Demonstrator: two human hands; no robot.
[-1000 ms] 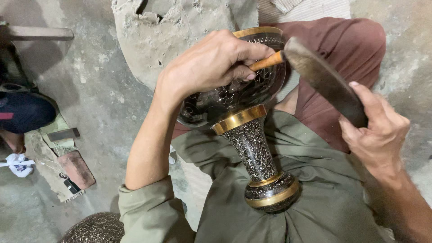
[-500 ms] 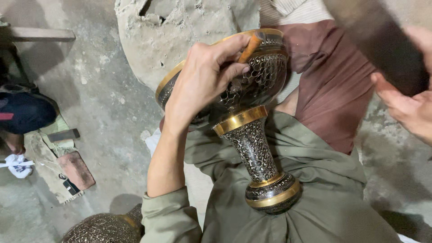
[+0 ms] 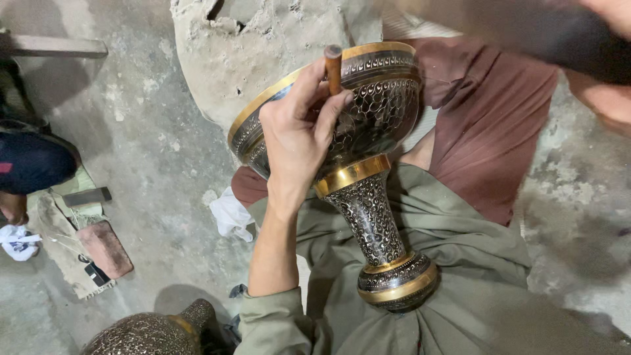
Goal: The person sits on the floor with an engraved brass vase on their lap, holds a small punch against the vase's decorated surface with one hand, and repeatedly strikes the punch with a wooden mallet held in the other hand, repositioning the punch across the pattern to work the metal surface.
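Pinching small wooden-handled tool (image 3: 333,66), left hand (image 3: 299,141) rests on engraved goblet (image 3: 368,164); right hand (image 3: 608,92) blurred, grip unclear.

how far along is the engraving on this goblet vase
Looks done: patterning covers the vase stem, foot and most of the bowl. In hand: the left hand sets a wooden-handled punch against the bowl; the right hand holds a blurred hammer raised. What's left can't be told.
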